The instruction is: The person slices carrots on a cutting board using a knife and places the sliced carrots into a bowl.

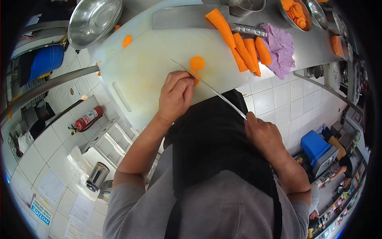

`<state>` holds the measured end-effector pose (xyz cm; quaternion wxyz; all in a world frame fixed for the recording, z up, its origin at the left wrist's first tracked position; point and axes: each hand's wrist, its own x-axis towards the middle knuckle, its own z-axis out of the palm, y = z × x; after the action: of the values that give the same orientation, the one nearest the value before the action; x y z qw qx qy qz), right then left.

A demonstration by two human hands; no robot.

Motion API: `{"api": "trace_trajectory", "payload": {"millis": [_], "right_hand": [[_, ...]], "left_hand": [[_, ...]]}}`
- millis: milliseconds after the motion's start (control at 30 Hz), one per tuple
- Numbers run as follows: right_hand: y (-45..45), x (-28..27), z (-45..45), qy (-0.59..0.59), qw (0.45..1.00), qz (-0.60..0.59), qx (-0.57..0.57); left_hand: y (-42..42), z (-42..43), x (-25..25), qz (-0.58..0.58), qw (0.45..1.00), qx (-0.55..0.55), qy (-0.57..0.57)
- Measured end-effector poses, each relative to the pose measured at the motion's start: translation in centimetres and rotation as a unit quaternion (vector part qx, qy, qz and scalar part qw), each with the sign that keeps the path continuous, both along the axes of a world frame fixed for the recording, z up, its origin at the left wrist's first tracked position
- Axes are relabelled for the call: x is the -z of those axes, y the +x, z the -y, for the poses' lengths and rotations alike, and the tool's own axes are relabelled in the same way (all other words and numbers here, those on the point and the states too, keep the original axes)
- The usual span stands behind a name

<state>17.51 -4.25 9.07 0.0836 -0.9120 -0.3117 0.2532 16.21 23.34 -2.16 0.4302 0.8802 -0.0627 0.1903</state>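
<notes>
My right hand [264, 134] is wrapped round the handle of a long thin knife [219, 94], whose blade slants up and left over the white cutting board [139, 73]. Beside the blade, my left hand [175, 95] has its fingers curled, pressing on a carrot piece [194, 77]. Part of that piece is hidden by the fingers and the blade. A round carrot slice [197, 63] lies flat just beyond the knife. Several peeled carrots [244, 49] are grouped at the board's right side, one resting across a cleaver [183, 18].
A purple cloth [279, 49] lies right of the carrots. At the back left sits a perforated metal colander [93, 22]. A metal bowl [283, 16] holding carrot slices stands at the back right, with other metal bowls near it. A small carrot bit [127, 40] lies on the board's far left.
</notes>
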Motion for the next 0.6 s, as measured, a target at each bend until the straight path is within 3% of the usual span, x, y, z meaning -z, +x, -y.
{"api": "trace_trajectory", "payload": {"millis": [600], "right_hand": [[0.24, -0.35, 0.17, -0.008, 0.999, -0.033, -0.016]], "left_hand": [[-0.14, -0.05, 0.33, -0.002, 1.0, -0.004, -0.011]]}}
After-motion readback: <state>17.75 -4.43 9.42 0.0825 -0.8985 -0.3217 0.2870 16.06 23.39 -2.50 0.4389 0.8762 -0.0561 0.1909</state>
